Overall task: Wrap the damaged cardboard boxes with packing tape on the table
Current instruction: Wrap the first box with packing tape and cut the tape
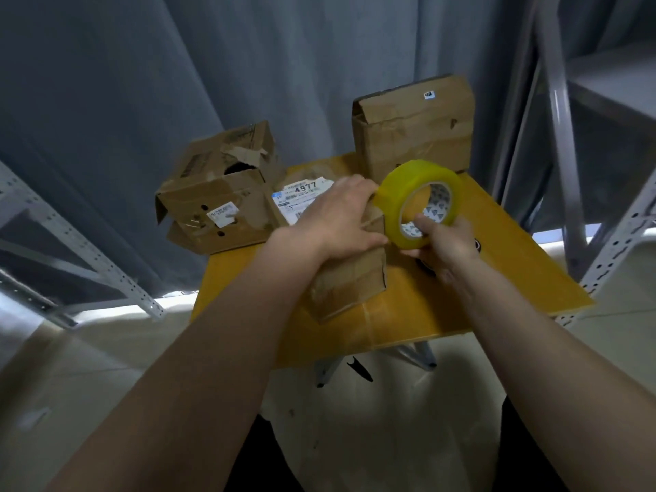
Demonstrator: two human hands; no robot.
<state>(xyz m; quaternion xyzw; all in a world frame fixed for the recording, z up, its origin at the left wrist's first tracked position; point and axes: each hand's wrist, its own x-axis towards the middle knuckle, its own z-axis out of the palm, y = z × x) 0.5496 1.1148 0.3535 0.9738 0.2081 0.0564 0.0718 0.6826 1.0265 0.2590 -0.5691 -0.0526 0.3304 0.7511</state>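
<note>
A small brown cardboard box [349, 284] with a white label reading 4977 lies in the middle of the yellow table [497, 264]. My left hand [337, 220] rests on top of it, fingers spread toward the right edge. My right hand [445, 245] grips a yellow roll of packing tape [394, 207], thumb through its core, and holds it upright against the box's right upper edge. A torn, open cardboard box [220, 197] sits at the table's left back corner. A taller creased box [415, 129] stands at the back right.
Grey metal shelving [564, 143] stands to the right and a second rack [71, 257] to the left. A grey curtain hangs behind the table. A dark round object [477, 244] peeks out under my right hand. Black scissors [360, 367] lie on the floor below the table's front edge.
</note>
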